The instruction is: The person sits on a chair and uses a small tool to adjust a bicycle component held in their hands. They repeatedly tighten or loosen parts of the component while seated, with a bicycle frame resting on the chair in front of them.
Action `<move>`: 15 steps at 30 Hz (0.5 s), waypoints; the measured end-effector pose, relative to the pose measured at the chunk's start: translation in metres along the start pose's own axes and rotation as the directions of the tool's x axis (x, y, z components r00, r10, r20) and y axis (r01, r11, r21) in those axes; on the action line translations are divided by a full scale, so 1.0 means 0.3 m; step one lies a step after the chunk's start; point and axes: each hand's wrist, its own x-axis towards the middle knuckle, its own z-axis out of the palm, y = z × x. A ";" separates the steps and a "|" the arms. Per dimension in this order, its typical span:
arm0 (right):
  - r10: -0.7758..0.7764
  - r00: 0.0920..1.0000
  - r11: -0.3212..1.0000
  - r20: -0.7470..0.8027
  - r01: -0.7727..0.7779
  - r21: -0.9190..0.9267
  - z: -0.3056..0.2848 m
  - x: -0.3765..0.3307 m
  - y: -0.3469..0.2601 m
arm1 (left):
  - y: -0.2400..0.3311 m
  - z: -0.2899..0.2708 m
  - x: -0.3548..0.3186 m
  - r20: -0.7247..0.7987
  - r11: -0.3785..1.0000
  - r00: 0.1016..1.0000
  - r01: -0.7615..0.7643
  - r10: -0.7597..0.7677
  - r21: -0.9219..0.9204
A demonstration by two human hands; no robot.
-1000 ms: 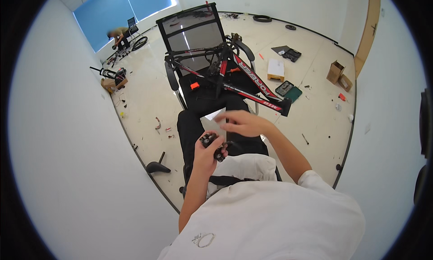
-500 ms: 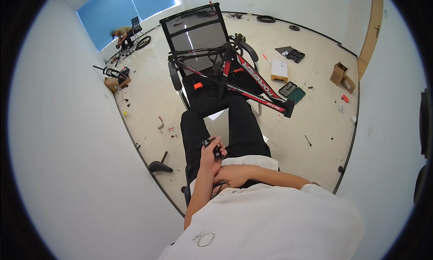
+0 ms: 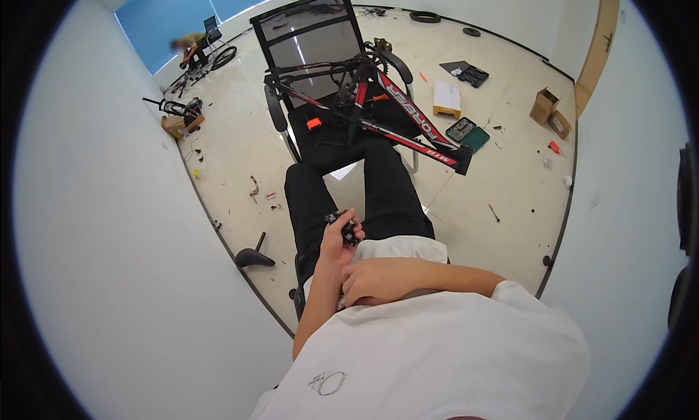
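Note:
My left hand [image 3: 338, 239] is closed around a small black bicycle part [image 3: 349, 233] with silvery round spots, held above my lap; its exact kind does not show. Close below, my right hand [image 3: 364, 281] is curled against my left wrist and the hem of my white shirt. Its fingertips are mostly hidden, and whatever they hold cannot be made out. In front of my knees a black and red bicycle frame [image 3: 419, 121] lies across a black mesh-backed chair [image 3: 309, 41]. An orange object [image 3: 313, 123] and an orange-handled tool [image 3: 380, 98] are on the seat.
A bicycle saddle [image 3: 255, 258] lies on the floor at left, below a box of bike parts [image 3: 178, 125]. At right are an open green tool case [image 3: 470, 134], a white-topped box [image 3: 446, 98] and cardboard boxes [image 3: 544, 105]. Far left, another person [image 3: 193, 47] bends beside a wheel [image 3: 224, 57].
My right hand has shifted up against my left wrist, and the thin dark thing seen near its fingers is now out of sight. My left hand keeps hold of the black part, slightly turned.

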 end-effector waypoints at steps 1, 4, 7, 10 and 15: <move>0.025 1.000 1.000 0.007 -0.025 0.017 0.002 -0.001 0.004 | 0.004 0.006 -0.004 -0.005 1.000 1.000 0.001 -0.001 0.010; 0.088 0.994 0.996 0.070 -0.087 -0.024 -0.013 -0.007 -0.001 | 0.020 0.017 -0.026 0.021 1.000 0.999 0.030 -0.030 -0.006; 0.153 0.982 0.981 -0.114 -0.138 0.135 -0.096 -0.031 -0.001 | 0.052 0.054 -0.054 0.078 0.998 0.997 0.031 -0.027 -0.050; 0.261 0.900 0.946 -0.348 -0.167 0.277 -0.209 -0.090 0.020 | 0.075 0.083 -0.080 0.145 1.000 0.989 -0.028 0.028 -0.005; 0.489 0.630 0.792 -0.603 -0.032 0.610 -0.303 -0.171 0.044 | 0.091 0.133 -0.118 0.230 0.998 0.971 -0.063 0.068 -0.029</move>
